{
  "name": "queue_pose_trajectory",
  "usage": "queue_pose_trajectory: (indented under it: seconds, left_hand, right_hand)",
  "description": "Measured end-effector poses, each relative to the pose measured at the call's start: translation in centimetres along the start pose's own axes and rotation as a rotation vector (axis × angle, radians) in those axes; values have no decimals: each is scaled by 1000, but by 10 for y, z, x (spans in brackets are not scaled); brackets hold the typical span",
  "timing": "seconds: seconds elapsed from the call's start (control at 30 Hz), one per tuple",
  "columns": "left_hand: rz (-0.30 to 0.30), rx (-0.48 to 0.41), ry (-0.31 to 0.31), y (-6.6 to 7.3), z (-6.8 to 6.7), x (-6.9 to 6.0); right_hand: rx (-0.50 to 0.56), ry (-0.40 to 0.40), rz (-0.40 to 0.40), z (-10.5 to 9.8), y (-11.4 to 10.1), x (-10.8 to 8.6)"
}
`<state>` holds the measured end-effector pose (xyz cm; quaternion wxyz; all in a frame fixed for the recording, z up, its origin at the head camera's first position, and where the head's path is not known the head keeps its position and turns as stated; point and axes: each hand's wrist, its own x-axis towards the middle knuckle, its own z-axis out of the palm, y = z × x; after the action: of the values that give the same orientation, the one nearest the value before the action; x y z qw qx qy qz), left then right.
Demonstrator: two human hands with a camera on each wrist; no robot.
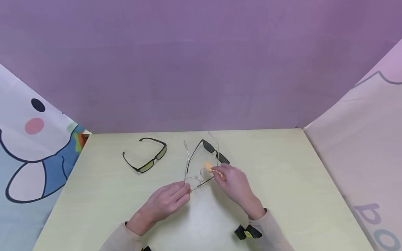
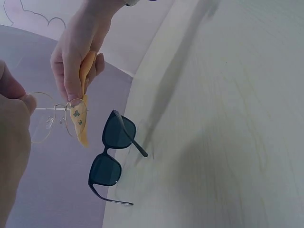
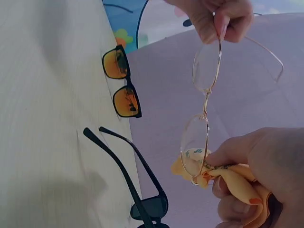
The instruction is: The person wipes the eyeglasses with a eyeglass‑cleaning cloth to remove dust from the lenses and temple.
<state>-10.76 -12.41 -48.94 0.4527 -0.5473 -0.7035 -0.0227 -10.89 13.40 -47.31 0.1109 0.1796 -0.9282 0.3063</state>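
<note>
My left hand (image 1: 166, 200) pinches a pair of thin gold-rimmed glasses (image 3: 208, 90) by one end of the frame, above the table. Their lenses are clear, and the temples stand unfolded, pointing away from me in the head view. A bunched orange-yellow cloth (image 3: 240, 185) with small printed marks is gripped in my right hand (image 1: 235, 184). Thumb and fingers press the cloth about the lens farther from the left hand; part of that lens is covered. Just beyond the hands lie black sunglasses (image 2: 105, 171) with dark lenses, temples unfolded, partly behind the gold frame in the head view.
Another black-framed pair of glasses (image 1: 147, 166), with yellowish lenses and open temples, lies on the pale table (image 1: 282, 167) to the left. A purple panel (image 1: 201, 69) rises behind the table's far edge. Printed cloths (image 1: 34, 146) hang at both sides.
</note>
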Motion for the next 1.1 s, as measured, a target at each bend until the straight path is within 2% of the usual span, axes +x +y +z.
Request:
queue_pose_trajectory:
  seconds: [0.07, 0.17, 0.27, 0.4, 0.5, 0.6, 0.77, 0.97, 1.03, 1.1]
  left_hand:
    - [-1, -11, 2, 1, 0, 0]
    - [-4, -12, -9, 3, 1, 0]
    - [-15, -9, -36, 4, 1, 0]
    - [-47, -6, -46, 4, 0, 1]
    - [-77, -26, -6, 4, 0, 3]
    - [-121, -70, 42, 4, 1, 6]
    - [-225, -136, 118, 4, 3, 12]
    - [-348, -206, 213, 3, 4, 18]
    - [-428, -239, 213, 5, 5, 18]
    - [-553, -301, 219, 9, 5, 19]
  right_hand:
    - [22, -25, 3, 1, 1, 0]
    - [134, -62, -9, 2, 3, 0]
    - [248, -37, -16, 3, 7, -1]
    - [374, 117, -11, 6, 13, -4]
    - [461, 267, -46, 11, 16, -8]
    - [499, 395, -115, 17, 16, -14]
    - [500, 511, -236, 22, 13, -20]
    - [514, 536, -317, 26, 12, -21]
    - [520, 535, -333, 30, 12, -23]
    - [520, 534, -350, 35, 12, -24]
